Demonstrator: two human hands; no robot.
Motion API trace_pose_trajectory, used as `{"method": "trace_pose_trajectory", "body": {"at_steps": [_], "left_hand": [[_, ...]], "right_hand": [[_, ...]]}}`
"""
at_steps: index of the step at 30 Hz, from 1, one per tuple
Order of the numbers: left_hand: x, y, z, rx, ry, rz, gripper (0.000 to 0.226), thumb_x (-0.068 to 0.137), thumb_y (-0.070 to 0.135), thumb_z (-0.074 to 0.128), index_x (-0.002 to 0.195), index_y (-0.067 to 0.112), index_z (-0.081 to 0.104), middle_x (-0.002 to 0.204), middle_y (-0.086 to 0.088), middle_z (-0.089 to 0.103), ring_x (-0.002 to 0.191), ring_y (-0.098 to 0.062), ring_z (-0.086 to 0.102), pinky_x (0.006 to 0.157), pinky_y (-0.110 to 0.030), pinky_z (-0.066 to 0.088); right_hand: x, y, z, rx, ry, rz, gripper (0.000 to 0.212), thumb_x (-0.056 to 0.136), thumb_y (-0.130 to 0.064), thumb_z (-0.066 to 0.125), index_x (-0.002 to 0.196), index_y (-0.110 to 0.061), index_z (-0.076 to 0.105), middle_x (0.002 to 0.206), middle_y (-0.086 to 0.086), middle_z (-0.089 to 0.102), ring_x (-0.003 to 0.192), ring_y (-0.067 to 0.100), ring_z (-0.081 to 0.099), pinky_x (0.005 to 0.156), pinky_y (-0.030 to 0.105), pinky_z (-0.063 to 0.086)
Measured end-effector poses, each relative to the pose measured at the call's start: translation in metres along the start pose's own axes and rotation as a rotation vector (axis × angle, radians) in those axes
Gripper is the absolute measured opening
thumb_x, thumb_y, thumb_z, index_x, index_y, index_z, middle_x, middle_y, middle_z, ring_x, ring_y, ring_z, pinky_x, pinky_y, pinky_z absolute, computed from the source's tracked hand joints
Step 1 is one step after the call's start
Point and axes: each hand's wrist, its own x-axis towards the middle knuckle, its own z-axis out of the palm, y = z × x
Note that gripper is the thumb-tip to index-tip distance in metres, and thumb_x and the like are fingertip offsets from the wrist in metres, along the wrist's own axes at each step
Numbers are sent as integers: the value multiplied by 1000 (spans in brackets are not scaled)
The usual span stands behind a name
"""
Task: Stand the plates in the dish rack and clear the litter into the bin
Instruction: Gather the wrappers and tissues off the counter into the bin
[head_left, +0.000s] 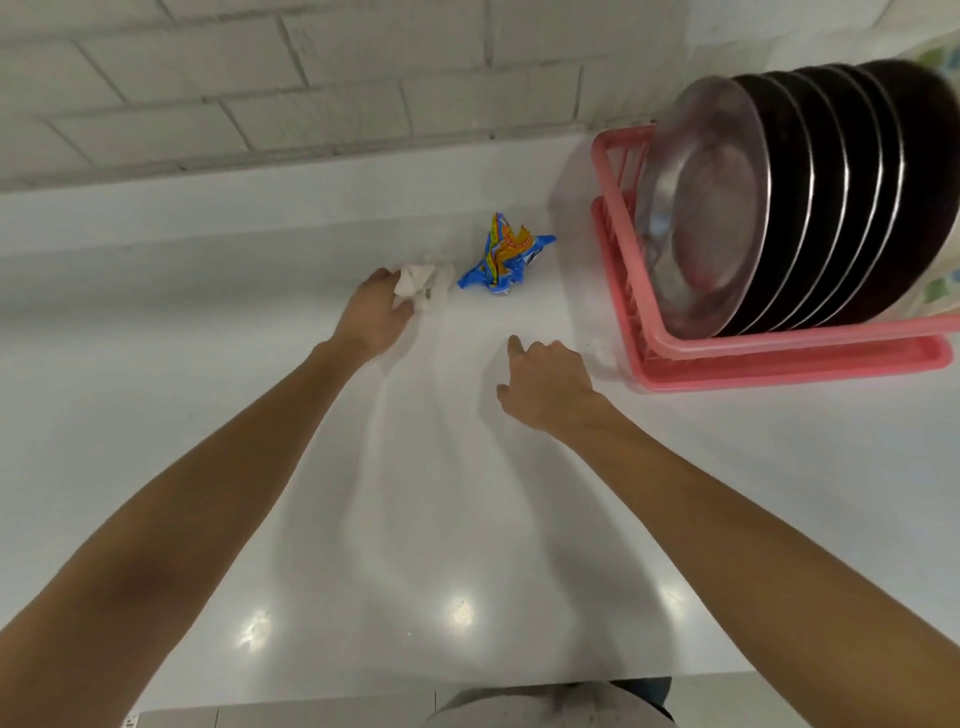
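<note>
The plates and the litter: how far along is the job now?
Done: the plates stand in the pink rack. In hand: the left hand grips the white tissue. Left: the blue wrapper lies on the counter; the right hand holds nothing. No bin is in view.

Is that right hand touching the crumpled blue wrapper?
Apart. The head view shows a strip of bare white counter between the right hand and the blue wrapper.

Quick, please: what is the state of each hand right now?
Left hand: grips the tissue.
Right hand: open, fingers loosely curled, holds nothing.
</note>
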Motion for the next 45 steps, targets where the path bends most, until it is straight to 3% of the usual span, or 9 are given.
{"method": "trace_pose_trajectory", "body": {"at_steps": [5,10,16,19,22,25,32,40,45], "left_hand": [[-49,5,-9,-352,100,-105,13,88,6,50,92,2,62,90,-13,67,81,-22,60,73,-35,47],[-80,36,-21,-653,35,-120,19,91,9,53,86,15,70,72,15,67,67,2,60,62,-12,45],[-89,64,-14,-878,-16,-224,19,92,3,52,85,11,68,61,9,66,54,-4,59,48,-17,41],[-94,66,-8,-913,5,-310,17,90,6,54,87,9,70,74,-6,69,64,-18,64,50,-25,43],[-100,60,-3,-838,16,-377,20,93,10,52,92,13,71,78,-3,68,63,-14,62,48,-22,43],[-107,53,-1,-781,78,-400,21,93,14,51,96,16,72,81,6,69,61,0,60,49,-14,40],[-118,43,-9,-924,67,-480,24,97,16,48,98,8,71,79,-8,68,53,-13,63,42,-23,37],[-123,79,15,-927,82,-411,15,94,10,58,94,18,71,77,-5,72,61,-15,65,46,-24,47],[-126,106,28,-846,186,-266,3,91,19,68,93,19,67,79,-2,73,70,-16,71,58,-29,57]], "right_hand": [[-2,2,-1,3,5,4,63,97,-40,44,148,-6,26,124,14,56,116,35,50,92,42,45],[-4,14,-10,227,-3,48,51,94,-41,49,133,-9,40,102,11,55,109,36,55,74,34,37],[-11,-7,-10,756,-41,-213,86,83,-38,72,152,-18,25,147,9,35,133,23,38,110,40,36],[-8,-28,2,982,11,-171,68,79,-29,78,139,-19,46,128,7,53,116,18,51,99,33,44],[-6,-35,15,992,122,-115,11,82,-10,71,91,-9,65,84,7,61,77,19,53,70,31,43],[-5,-29,20,1014,166,-112,40,82,3,63,58,-25,47,56,-7,45,59,16,40,54,21,31],[-5,-8,20,1284,26,-9,14,81,-2,63,75,8,54,67,11,45,63,21,42,61,33,33],[-16,-6,5,1721,-54,86,24,62,-7,53,81,6,48,78,14,53,74,28,54,73,45,51],[-22,-11,12,1819,-103,108,37,79,-26,65,107,-2,58,100,16,70,87,31,69,78,52,58]]}}
